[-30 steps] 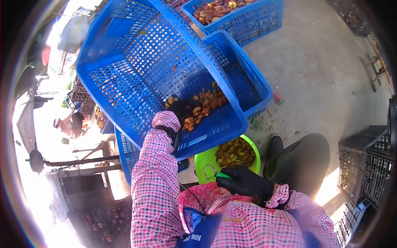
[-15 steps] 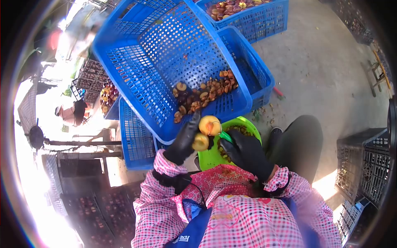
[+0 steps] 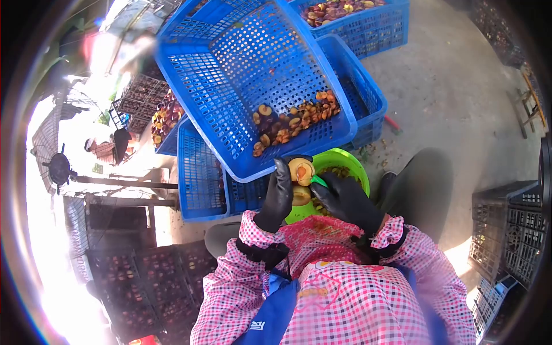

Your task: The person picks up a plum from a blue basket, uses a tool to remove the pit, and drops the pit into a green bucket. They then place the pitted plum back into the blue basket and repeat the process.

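Note:
My left hand [image 3: 276, 194], in a black glove, is wrapped round a halved fruit. One cut half [image 3: 301, 171] shows yellow flesh with a reddish-brown hollow or pit, and another yellow half [image 3: 301, 195] lies just below it. In my black-gloved right hand [image 3: 349, 202] is a small tool with a green handle [image 3: 319, 181]; its tip meets the upper half, and the blade is too small to make out. Beneath both hands is a bright green basin [image 3: 361, 168] with small brown-yellow bits in it. A tilted blue crate [image 3: 192, 98] stands just beyond, holding fruit pieces [image 3: 307, 117] along its lower side.
More blue crates stand behind and under the tilted one, including a crate [image 3: 379, 37] full of cut fruit. Dark crates [image 3: 500, 224] are stacked at the right. At the left are a fan [image 3: 59, 168] and crates of dark fruit [image 3: 144, 282]. Another person sits far left.
The view has shifted, so the crates appear further right and higher. My left hand has turned the fruit halves more upright, and the green tool stays against the upper half.

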The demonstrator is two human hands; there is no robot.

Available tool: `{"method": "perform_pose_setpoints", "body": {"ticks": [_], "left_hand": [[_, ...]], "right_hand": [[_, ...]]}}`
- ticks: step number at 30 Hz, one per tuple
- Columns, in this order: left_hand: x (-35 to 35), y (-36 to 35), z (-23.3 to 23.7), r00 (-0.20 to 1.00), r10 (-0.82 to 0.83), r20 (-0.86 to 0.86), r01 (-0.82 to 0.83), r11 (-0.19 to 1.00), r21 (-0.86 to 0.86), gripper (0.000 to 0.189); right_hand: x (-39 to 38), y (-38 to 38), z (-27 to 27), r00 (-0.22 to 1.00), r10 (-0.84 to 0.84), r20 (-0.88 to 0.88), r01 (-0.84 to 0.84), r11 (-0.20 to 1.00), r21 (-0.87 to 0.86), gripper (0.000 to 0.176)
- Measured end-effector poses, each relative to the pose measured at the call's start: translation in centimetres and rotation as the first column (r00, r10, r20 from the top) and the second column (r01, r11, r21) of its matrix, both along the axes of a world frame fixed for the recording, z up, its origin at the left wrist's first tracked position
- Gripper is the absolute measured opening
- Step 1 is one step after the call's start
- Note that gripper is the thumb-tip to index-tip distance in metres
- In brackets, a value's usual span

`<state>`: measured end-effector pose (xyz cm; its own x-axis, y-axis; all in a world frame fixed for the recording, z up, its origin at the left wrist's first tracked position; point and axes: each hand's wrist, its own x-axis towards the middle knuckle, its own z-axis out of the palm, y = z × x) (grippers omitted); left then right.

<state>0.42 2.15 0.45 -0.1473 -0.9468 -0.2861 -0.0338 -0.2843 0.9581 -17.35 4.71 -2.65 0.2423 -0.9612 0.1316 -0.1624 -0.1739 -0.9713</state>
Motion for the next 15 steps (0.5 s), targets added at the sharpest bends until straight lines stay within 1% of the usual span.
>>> {"method": "perform_pose_setpoints", "body": {"ticks": [2, 5, 7, 9, 10, 12, 13, 14, 15], "left_hand": [[-0.1, -0.1, 0.0, 1.000, -0.010, -0.003, 0.010, 1.000, -0.008, 0.069], [-0.4, -0.2, -0.1, 1.000, -0.005, 0.030, 0.003, 0.999, 0.048, 0.065], [-0.5, -0.3, -0.4, 1.000, 0.009, 0.018, -0.010, 1.000, 0.007, 0.061], [-0.3, -0.5, -0.2, 0.999, -0.019, 0.050, 0.020, 1.000, -0.003, 0.061], [-0.3, -0.6, -0.1, 0.996, -0.047, 0.081, 0.049, 0.999, -0.014, 0.061], [-0.4, -1.0, -0.3, 0.992, -0.063, 0.110, 0.067, 0.997, -0.031, 0.060], [-0.4, -1.2, -0.3, 0.987, -0.075, 0.140, 0.082, 0.995, -0.048, 0.060], [-0.5, -1.4, -0.4, 0.987, -0.080, 0.140, 0.088, 0.995, -0.051, 0.060], [-0.4, -1.4, -0.7, 0.979, -0.080, 0.188, 0.097, 0.992, -0.081, 0.060]], "right_hand": [[-0.2, -0.1, 0.2, 1.000, 0.017, 0.021, -0.017, 1.000, 0.000, 0.032], [-0.3, -0.2, 0.1, 0.999, 0.030, 0.039, -0.031, 0.999, 0.019, 0.033], [-0.5, -0.4, 0.2, 0.999, 0.030, 0.039, -0.031, 0.999, 0.035, 0.034], [-0.9, -0.6, 0.5, 0.991, 0.133, 0.015, -0.134, 0.983, 0.124, 0.039], [-1.1, -0.7, 0.7, 0.991, 0.132, 0.014, -0.132, 0.983, 0.127, 0.039], [-1.3, -1.1, 1.2, 0.965, 0.221, 0.144, -0.255, 0.923, 0.290, 0.046], [-1.4, -1.3, 1.1, 0.966, 0.217, 0.144, -0.250, 0.925, 0.287, 0.046], [-1.5, -1.5, 1.0, 0.949, 0.251, 0.192, -0.309, 0.864, 0.397, 0.049], [-1.6, -1.5, 0.9, 0.929, 0.275, 0.245, -0.365, 0.786, 0.499, 0.051]]}}
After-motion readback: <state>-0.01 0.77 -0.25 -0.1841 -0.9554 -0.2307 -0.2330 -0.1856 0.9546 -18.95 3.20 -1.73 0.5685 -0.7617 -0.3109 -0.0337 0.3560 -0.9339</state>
